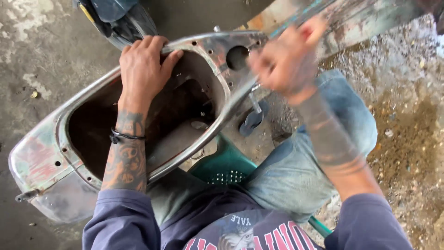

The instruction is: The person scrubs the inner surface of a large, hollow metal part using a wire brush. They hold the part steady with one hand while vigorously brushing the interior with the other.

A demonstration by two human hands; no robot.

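Note:
A bare, rusty scooter body shell [41, 157] lies across my lap, its hollow open side facing up. My left hand [143, 69] grips the far rim of the shell, fingers curled over the metal edge. My right hand [286, 60] is blurred with motion over the shell's front end near a round hole [237, 56]. Its fingers are closed, and whether they hold anything cannot be made out.
I sit on a green plastic stool [224, 169] in blue jeans. A dark sandal [252, 121] rests on the floor below the shell. A scooter wheel [122, 21] stands at the top left. Concrete floor on the left, dirt and rubble on the right.

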